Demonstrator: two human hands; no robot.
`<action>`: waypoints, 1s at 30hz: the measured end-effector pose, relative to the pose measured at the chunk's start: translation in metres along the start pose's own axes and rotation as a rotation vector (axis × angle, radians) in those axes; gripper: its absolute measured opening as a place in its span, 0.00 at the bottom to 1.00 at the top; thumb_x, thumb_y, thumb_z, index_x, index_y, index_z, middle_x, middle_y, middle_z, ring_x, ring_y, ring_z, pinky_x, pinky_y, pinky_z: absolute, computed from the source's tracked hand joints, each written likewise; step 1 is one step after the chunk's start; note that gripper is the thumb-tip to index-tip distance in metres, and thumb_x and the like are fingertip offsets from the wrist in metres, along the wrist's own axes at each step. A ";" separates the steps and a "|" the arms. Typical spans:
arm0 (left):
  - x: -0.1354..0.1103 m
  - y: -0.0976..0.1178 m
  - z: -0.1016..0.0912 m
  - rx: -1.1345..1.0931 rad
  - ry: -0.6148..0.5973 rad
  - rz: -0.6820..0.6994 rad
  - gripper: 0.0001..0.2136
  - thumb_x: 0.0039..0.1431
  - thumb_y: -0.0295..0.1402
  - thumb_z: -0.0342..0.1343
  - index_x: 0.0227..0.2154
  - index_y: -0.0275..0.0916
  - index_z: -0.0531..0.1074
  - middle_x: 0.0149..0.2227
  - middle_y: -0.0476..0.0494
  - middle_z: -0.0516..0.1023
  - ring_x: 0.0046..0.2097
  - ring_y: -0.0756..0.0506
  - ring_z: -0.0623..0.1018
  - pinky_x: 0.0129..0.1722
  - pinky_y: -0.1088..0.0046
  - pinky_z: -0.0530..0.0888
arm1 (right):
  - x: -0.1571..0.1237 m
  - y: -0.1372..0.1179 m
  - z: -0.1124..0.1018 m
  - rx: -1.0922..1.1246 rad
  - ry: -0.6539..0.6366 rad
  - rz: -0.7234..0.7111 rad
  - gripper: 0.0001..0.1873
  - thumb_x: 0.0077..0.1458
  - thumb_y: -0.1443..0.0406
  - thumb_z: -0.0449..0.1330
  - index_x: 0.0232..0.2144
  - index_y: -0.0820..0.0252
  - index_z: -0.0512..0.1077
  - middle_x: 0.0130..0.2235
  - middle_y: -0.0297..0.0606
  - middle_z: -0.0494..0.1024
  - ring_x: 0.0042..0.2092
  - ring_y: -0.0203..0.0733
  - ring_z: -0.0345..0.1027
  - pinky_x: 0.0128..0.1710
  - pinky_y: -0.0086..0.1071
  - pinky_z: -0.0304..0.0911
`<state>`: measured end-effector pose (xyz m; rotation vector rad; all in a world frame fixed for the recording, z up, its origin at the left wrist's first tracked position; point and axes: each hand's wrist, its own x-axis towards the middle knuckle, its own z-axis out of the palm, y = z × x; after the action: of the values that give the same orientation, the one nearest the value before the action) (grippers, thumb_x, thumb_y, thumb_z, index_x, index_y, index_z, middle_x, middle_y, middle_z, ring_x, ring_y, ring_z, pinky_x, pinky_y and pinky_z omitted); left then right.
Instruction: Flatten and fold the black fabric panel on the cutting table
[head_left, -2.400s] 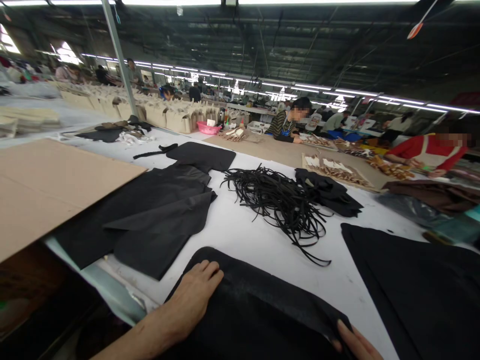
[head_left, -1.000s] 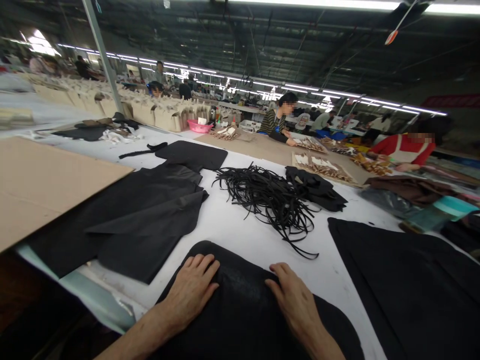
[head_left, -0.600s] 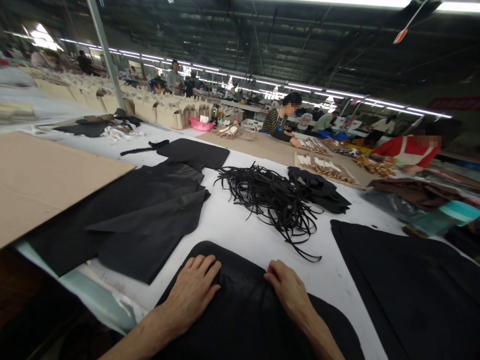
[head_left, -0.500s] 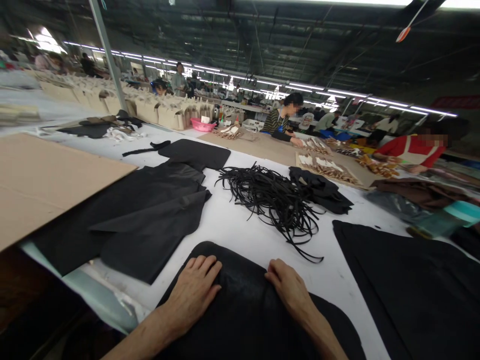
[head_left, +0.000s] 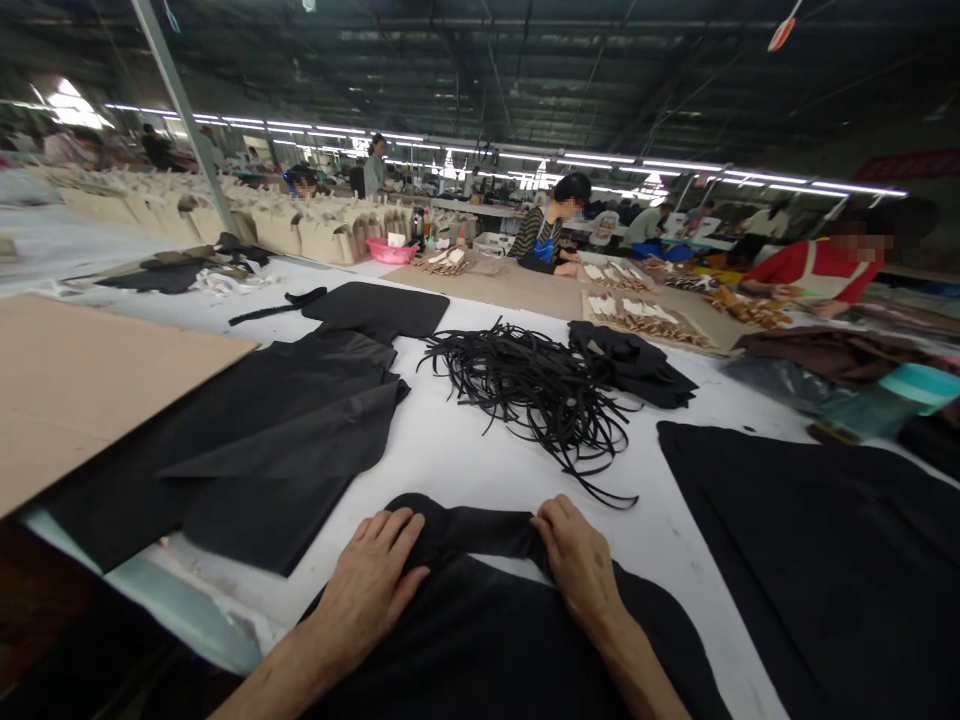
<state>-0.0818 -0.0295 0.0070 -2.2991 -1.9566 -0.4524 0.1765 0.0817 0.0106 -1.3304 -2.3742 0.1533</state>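
A black sheet of leather-like material [head_left: 465,650] lies before me on the white tabletop. Between my hands its far part forms a narrow band [head_left: 491,530], and a white gap shows just below it. My left hand [head_left: 375,570] rests on the far left corner, fingers laid over the material and thumb spread away. At the right end of the band, my right hand [head_left: 577,550] is closed, its thumb and fingers pinching the material. A tangled heap of thin black strips [head_left: 532,390] lies beyond my hands.
More black pieces lie left [head_left: 300,430] and right [head_left: 817,560]. A tan board [head_left: 97,390] covers the left side; a teal-lidded container [head_left: 870,405] stands right. Co-workers in a striped top [head_left: 536,238] and a red top [head_left: 795,270] sit across the table.
The black sheet's far part has drawn into a raised band between my hands, opening a white gap. Both hands stay at its far edge. The view has shifted slightly.
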 end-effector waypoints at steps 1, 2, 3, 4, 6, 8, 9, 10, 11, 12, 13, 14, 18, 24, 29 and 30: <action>0.000 0.000 0.000 -0.001 -0.009 -0.004 0.20 0.58 0.37 0.51 0.53 0.41 0.60 0.52 0.41 0.68 0.51 0.40 0.68 0.51 0.59 0.68 | 0.000 -0.001 -0.002 -0.059 0.019 -0.011 0.12 0.63 0.65 0.46 0.27 0.57 0.62 0.30 0.35 0.66 0.33 0.40 0.62 0.31 0.31 0.54; 0.000 0.000 -0.001 -0.003 -0.021 -0.007 0.20 0.58 0.37 0.50 0.53 0.41 0.61 0.52 0.41 0.68 0.51 0.39 0.68 0.51 0.59 0.68 | 0.001 -0.002 -0.004 -0.117 0.037 -0.027 0.13 0.63 0.65 0.46 0.27 0.57 0.63 0.30 0.36 0.66 0.33 0.40 0.62 0.31 0.32 0.53; 0.001 0.000 -0.001 -0.004 -0.033 -0.012 0.20 0.58 0.37 0.50 0.53 0.41 0.61 0.53 0.41 0.67 0.51 0.39 0.68 0.51 0.58 0.68 | 0.001 -0.003 -0.006 -0.168 0.054 -0.047 0.13 0.63 0.66 0.46 0.27 0.58 0.64 0.30 0.36 0.67 0.33 0.41 0.61 0.32 0.32 0.52; 0.001 0.000 -0.002 -0.003 -0.041 -0.019 0.20 0.58 0.38 0.50 0.53 0.41 0.61 0.53 0.41 0.67 0.51 0.39 0.68 0.51 0.58 0.67 | 0.000 -0.005 -0.008 -0.208 0.072 -0.067 0.13 0.63 0.67 0.46 0.27 0.58 0.65 0.30 0.37 0.67 0.33 0.42 0.61 0.33 0.33 0.52; 0.002 -0.001 -0.002 0.005 -0.052 -0.029 0.20 0.58 0.39 0.50 0.54 0.41 0.61 0.54 0.40 0.66 0.52 0.38 0.67 0.51 0.57 0.67 | 0.000 -0.008 -0.012 -0.257 0.107 -0.102 0.13 0.62 0.68 0.47 0.27 0.58 0.66 0.31 0.38 0.67 0.34 0.43 0.60 0.34 0.34 0.51; 0.003 -0.002 0.000 0.020 -0.065 -0.029 0.21 0.59 0.40 0.50 0.54 0.41 0.61 0.56 0.41 0.64 0.54 0.38 0.65 0.52 0.57 0.66 | -0.001 -0.010 -0.016 -0.285 0.133 -0.116 0.13 0.62 0.68 0.47 0.27 0.59 0.68 0.30 0.38 0.67 0.34 0.43 0.59 0.34 0.34 0.50; 0.004 -0.003 0.001 0.030 -0.073 -0.027 0.22 0.59 0.41 0.49 0.55 0.40 0.60 0.57 0.41 0.63 0.55 0.38 0.64 0.54 0.57 0.65 | -0.001 -0.012 -0.018 -0.300 0.142 -0.117 0.14 0.62 0.68 0.47 0.27 0.58 0.68 0.30 0.38 0.67 0.33 0.43 0.59 0.34 0.34 0.49; 0.005 -0.004 0.002 0.043 -0.080 -0.022 0.24 0.59 0.43 0.49 0.55 0.39 0.60 0.58 0.41 0.62 0.57 0.37 0.62 0.55 0.57 0.64 | -0.002 -0.013 -0.020 -0.317 0.150 -0.118 0.14 0.63 0.68 0.48 0.27 0.58 0.68 0.30 0.38 0.67 0.33 0.42 0.59 0.34 0.35 0.49; 0.005 -0.005 0.004 0.056 -0.088 -0.019 0.25 0.59 0.45 0.48 0.56 0.38 0.59 0.59 0.41 0.60 0.58 0.37 0.61 0.56 0.56 0.63 | -0.002 -0.014 -0.021 -0.335 0.154 -0.121 0.14 0.63 0.67 0.48 0.26 0.58 0.68 0.29 0.38 0.67 0.32 0.43 0.58 0.33 0.35 0.48; 0.005 -0.006 0.005 0.069 -0.095 -0.020 0.26 0.59 0.47 0.47 0.56 0.37 0.58 0.60 0.41 0.59 0.59 0.37 0.59 0.58 0.55 0.61 | -0.002 -0.014 -0.023 -0.351 0.156 -0.126 0.15 0.63 0.67 0.48 0.26 0.58 0.68 0.28 0.37 0.66 0.32 0.43 0.58 0.33 0.35 0.48; 0.005 -0.007 0.006 0.082 -0.104 -0.027 0.28 0.58 0.48 0.46 0.57 0.36 0.58 0.60 0.40 0.58 0.60 0.36 0.58 0.59 0.54 0.59 | -0.002 -0.015 -0.023 -0.362 0.157 -0.134 0.15 0.63 0.67 0.48 0.26 0.58 0.68 0.27 0.37 0.66 0.31 0.42 0.57 0.33 0.36 0.47; 0.005 -0.007 0.007 0.094 -0.113 -0.038 0.29 0.58 0.50 0.45 0.57 0.35 0.58 0.61 0.40 0.57 0.61 0.36 0.57 0.59 0.53 0.58 | -0.002 -0.015 -0.023 -0.368 0.154 -0.141 0.15 0.63 0.67 0.47 0.26 0.58 0.68 0.26 0.36 0.66 0.30 0.42 0.57 0.32 0.36 0.47; 0.006 -0.007 0.006 0.098 -0.172 -0.095 0.32 0.57 0.52 0.44 0.57 0.33 0.56 0.62 0.37 0.54 0.62 0.35 0.54 0.60 0.51 0.55 | -0.003 -0.012 -0.017 -0.329 0.105 -0.119 0.14 0.62 0.68 0.47 0.27 0.58 0.68 0.26 0.35 0.68 0.29 0.42 0.59 0.32 0.36 0.48; 0.012 -0.002 -0.006 0.013 -0.258 -0.163 0.34 0.55 0.51 0.47 0.58 0.31 0.55 0.62 0.34 0.51 0.63 0.34 0.51 0.61 0.48 0.53 | -0.009 -0.022 -0.023 -0.252 0.090 -0.099 0.14 0.60 0.73 0.45 0.43 0.60 0.67 0.38 0.41 0.74 0.37 0.45 0.66 0.36 0.37 0.53; 0.015 -0.002 -0.014 0.011 -0.295 -0.229 0.35 0.53 0.51 0.49 0.58 0.30 0.56 0.62 0.33 0.51 0.63 0.33 0.49 0.60 0.46 0.50 | -0.015 -0.036 -0.057 -0.176 0.064 -0.123 0.13 0.60 0.69 0.45 0.41 0.56 0.68 0.43 0.40 0.73 0.40 0.47 0.66 0.38 0.39 0.57; 0.014 -0.004 -0.014 0.017 -0.291 -0.240 0.35 0.53 0.51 0.49 0.57 0.30 0.56 0.62 0.33 0.50 0.63 0.33 0.49 0.60 0.46 0.49 | -0.017 -0.035 -0.062 -0.160 0.056 -0.115 0.13 0.60 0.68 0.45 0.40 0.55 0.68 0.42 0.40 0.73 0.39 0.46 0.67 0.38 0.39 0.58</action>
<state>-0.0857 -0.0188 0.0241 -2.2347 -2.3736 -0.1193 0.1820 0.0423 0.0721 -1.2453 -2.4507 -0.1080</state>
